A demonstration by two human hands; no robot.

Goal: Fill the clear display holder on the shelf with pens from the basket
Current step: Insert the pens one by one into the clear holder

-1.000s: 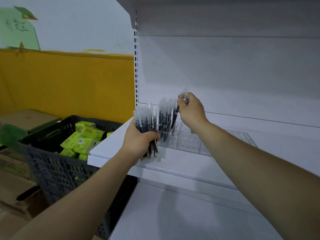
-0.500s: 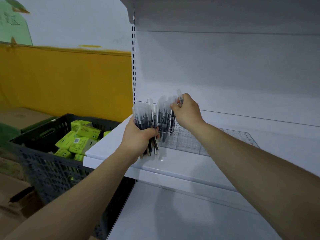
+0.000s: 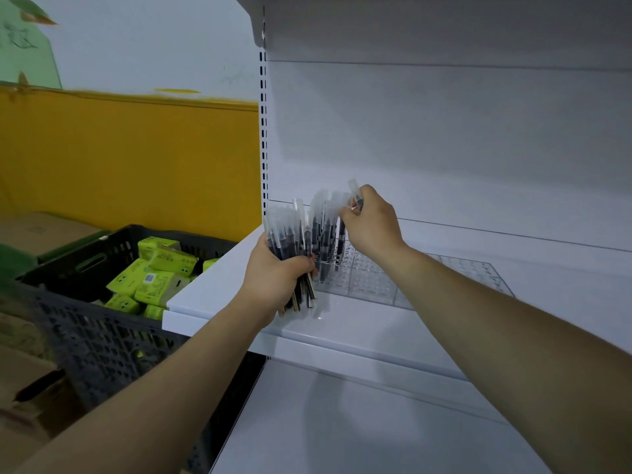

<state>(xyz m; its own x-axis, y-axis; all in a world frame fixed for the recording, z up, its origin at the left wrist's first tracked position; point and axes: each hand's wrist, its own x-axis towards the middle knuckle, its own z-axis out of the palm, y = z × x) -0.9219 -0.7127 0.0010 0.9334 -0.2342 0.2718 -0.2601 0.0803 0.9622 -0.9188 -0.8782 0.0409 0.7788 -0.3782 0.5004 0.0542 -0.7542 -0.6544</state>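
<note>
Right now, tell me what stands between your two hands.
Head view: pens standing in the holder's left end, between the left hand's bundle and the right hand's pen.

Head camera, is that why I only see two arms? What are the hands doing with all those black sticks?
Yes. The camera sits on a person's head and looks down, so you see only their arms. There is no robot. The left hand grips a bundle of pens over the white shelf. The right hand pinches a single pen beside the standing pens in the clear holder, a tray full of little holes, mostly unfilled. To the left is a dark basket with green packets inside.
</note>
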